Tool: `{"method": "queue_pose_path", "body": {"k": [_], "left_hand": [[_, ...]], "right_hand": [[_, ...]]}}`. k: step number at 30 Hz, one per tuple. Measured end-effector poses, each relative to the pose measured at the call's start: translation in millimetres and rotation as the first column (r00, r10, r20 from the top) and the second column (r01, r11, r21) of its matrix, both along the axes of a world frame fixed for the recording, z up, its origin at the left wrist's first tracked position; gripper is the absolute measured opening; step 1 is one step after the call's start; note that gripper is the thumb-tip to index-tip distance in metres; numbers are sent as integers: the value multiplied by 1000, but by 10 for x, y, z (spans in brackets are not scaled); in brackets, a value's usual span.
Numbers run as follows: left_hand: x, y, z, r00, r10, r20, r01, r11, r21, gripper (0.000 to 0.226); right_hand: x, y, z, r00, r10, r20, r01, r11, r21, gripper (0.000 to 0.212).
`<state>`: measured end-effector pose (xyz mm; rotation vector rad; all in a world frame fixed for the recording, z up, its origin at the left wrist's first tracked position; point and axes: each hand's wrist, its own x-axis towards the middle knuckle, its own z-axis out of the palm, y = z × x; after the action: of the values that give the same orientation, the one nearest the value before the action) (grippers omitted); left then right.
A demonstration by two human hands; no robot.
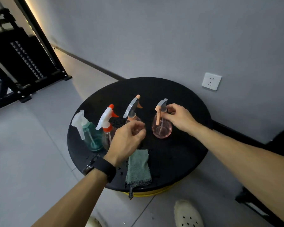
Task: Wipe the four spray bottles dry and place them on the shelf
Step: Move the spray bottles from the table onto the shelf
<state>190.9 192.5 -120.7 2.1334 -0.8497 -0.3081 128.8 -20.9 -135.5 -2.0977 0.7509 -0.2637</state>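
Four spray bottles stand on a round black table (pixel 179 158). From left: a teal bottle (pixel 90 135) with a white sprayer, a clear bottle (pixel 107 123) with a white and orange sprayer, a pink bottle (pixel 133 110) with a grey sprayer, and a round pink bottle (pixel 161 128) with a grey and peach sprayer. My right hand (pixel 179 118) pinches the neck of the round pink bottle. My left hand (pixel 126 141) hovers with loosely curled fingers in front of the third bottle, hiding its body; I see nothing held in it. A folded green cloth (pixel 138 166) lies near the table's front edge.
Water drops dot the tabletop near the cloth. A grey wall with a white socket (pixel 211 81) rises just behind the table. A black metal rack (pixel 23 63) stands at the far left. My light shoes (pixel 188 215) are on the grey tiled floor below.
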Motion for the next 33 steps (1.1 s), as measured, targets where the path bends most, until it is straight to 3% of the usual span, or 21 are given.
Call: {"method": "queue_pose_path", "body": {"k": [7,15,19,29,33], "left_hand": [[67,-110,-114,1000,17,-13,-18,1000,-16,25],[50,-125,-67,1000,10,-29,-12,999,-38,26],[9,-104,4,999,21,-43,-24,998,-55,26],[-243,-146,477,1000,-19,0,19,997,-70,18],[-483,-259,791,996,-81,21,82,993,-79,18]], "right_hand": [[97,-17,-100,996,16,93,-21,999,50,42],[183,-23,-147,991,-20,128,13,998,62,18],[67,-9,-91,990,-26,137,14,996,84,19],[-632,42,515,981,-49,186,29,994,107,20],[-1033,46,837,978,-41,204,27,997,71,6]]}}
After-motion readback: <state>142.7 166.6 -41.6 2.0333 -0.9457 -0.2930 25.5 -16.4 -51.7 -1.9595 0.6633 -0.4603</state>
